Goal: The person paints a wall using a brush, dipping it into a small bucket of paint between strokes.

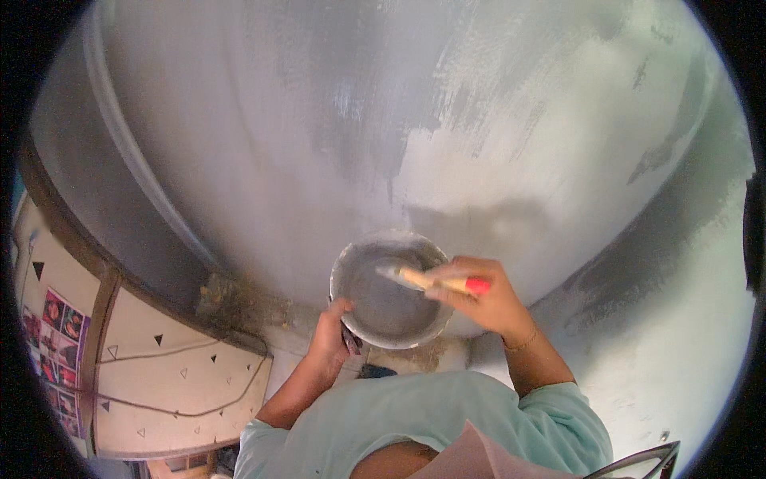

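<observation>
My left hand (331, 332) grips the near left rim of a round basin (392, 340), thumb over the edge, with a dark strip of cloth or similar beneath the fingers. Grey paint or slurry (383, 308) coats the inside of the basin. In my right hand (482, 299) is a paintbrush (416, 278) with a pale wooden handle and a red end. Its blurred bristles point left, over the basin's interior; whether they touch the grey contents I cannot tell. A wall (335, 149) rises before me, partly covered in darker grey strokes beside paler patches.
To the left, a panelled white surface with printed triangles (179, 371) carries a photo poster (63, 323) and a loose cable (179, 413). A dark framed recess (90, 191) borders the wall. At right another wall (670, 335) has grey patches. Stained floor (293, 353) shows below the basin.
</observation>
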Available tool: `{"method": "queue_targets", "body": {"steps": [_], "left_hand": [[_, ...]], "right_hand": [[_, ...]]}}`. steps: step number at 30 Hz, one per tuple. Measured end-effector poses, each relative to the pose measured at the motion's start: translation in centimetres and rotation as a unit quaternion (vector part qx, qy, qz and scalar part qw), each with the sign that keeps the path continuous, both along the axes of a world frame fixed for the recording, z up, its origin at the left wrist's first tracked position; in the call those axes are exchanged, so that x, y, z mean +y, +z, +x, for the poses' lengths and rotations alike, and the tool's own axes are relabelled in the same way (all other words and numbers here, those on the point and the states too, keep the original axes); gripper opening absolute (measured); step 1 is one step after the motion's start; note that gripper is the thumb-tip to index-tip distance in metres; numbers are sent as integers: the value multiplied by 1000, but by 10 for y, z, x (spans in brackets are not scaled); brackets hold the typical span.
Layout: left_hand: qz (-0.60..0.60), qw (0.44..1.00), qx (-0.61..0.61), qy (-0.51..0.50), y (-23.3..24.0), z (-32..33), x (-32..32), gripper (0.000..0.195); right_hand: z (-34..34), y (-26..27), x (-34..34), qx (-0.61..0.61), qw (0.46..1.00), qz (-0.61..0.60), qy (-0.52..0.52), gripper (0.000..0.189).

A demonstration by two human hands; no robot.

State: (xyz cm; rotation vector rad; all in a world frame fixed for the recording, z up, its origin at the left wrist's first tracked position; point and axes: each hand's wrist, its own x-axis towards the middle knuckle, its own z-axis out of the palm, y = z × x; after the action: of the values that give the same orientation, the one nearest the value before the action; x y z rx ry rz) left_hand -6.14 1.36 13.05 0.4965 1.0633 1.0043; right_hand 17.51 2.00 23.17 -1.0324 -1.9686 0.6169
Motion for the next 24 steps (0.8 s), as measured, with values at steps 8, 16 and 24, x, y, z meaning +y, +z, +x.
{"method": "queue_targets", "body": {"steps": [8, 16, 24], "left_hand": [[7, 1000, -22, 14, -5, -19, 11, 45], [3, 999, 7, 53, -6, -51, 5, 52], [29, 989, -73, 128, -30, -92, -1, 54]], "right_hand": [[28, 59, -21, -138, 969, 196, -55, 31], [54, 131, 53, -195, 921, 299, -157, 21], [46, 223, 71, -193, 805, 518, -217, 22]]}}
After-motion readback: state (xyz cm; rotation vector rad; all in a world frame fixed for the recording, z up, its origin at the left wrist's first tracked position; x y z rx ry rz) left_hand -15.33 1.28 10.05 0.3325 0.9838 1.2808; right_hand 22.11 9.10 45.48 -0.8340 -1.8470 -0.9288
